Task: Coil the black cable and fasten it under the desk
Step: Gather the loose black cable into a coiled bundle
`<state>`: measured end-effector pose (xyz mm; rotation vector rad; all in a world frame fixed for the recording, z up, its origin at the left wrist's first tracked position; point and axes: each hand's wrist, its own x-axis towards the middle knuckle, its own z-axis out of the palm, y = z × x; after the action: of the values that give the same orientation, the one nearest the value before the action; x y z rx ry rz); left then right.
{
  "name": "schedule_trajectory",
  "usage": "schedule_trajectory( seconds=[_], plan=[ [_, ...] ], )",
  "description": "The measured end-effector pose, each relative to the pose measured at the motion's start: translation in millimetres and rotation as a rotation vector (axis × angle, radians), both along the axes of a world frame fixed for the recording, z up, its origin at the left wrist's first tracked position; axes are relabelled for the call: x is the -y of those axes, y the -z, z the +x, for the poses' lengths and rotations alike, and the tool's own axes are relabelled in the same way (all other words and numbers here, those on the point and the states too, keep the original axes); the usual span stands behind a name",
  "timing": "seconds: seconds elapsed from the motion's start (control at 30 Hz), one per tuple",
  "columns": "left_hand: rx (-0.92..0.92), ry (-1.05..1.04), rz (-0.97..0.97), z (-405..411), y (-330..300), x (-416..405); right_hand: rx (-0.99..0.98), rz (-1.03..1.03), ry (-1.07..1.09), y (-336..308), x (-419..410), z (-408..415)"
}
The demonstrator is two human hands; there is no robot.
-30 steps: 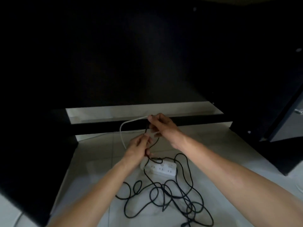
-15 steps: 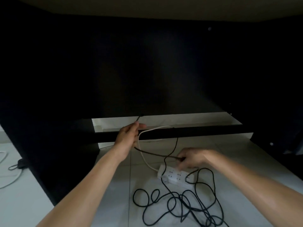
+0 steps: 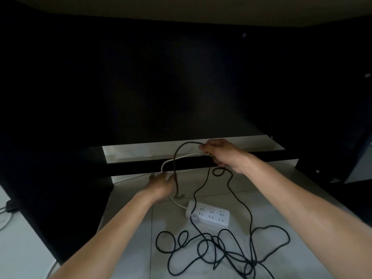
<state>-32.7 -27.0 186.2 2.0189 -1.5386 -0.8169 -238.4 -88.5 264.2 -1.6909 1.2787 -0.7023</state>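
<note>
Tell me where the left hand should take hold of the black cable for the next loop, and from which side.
Grip the black cable on the taut strand hanging below the right hand, above the power strip. Come from the left, where the left hand already is: that strand runs single and clear of the floor, while the rest lies tangled.

The floor [image 3: 130, 248] is made of pale, shiny tiles. A big dark panel [image 3: 181, 87] fills the middle and reaches up toward 12 o'clock. It is very dim there. A black bar [image 3: 141, 168] runs across low down, with a white strip [image 3: 141, 153], maybe a wall, behind it. A light band [image 3: 181, 7] sits at the top.
</note>
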Motion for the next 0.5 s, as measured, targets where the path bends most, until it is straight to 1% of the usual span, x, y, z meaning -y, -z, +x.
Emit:
schedule_trajectory(
  seconds=[0.03,0.13,0.17,0.2,0.23,0.27,0.33,0.37,0.43,0.5],
  plan=[
    [-0.081,0.020,-0.053,-7,-5,-3,-0.001,0.015,-0.013,1,-1,4],
    [-0.664,0.042,-0.138,-23,-15,-8,0.029,0.061,-0.021,6,-3,12],
    [-0.816,0.039,-0.155,-26,-17,-8,0.056,0.078,-0.021,7,-2,13],
    [-0.905,0.024,-0.179,-27,-20,-10,0.098,0.099,-0.018,9,-2,13],
    [-0.939,0.004,-0.207,-29,-23,-12,0.143,0.113,-0.012,11,-1,13],
    [-0.933,-0.012,-0.228,-32,-27,-14,0.176,0.117,-0.003,13,1,12],
    [-0.907,-0.025,-0.281,-33,-30,-14,0.165,0.094,-0.006,22,5,9],
    [-0.914,-0.036,-0.308,-32,-33,-12,0.108,0.081,-0.027,27,6,8],
    [-0.932,-0.059,-0.352,-30,-37,-10,-0.086,0.076,-0.092,40,4,4],
    [-0.903,-0.067,-0.397,-27,-36,-8,-0.233,0.044,-0.144,51,1,0]
  ],
)
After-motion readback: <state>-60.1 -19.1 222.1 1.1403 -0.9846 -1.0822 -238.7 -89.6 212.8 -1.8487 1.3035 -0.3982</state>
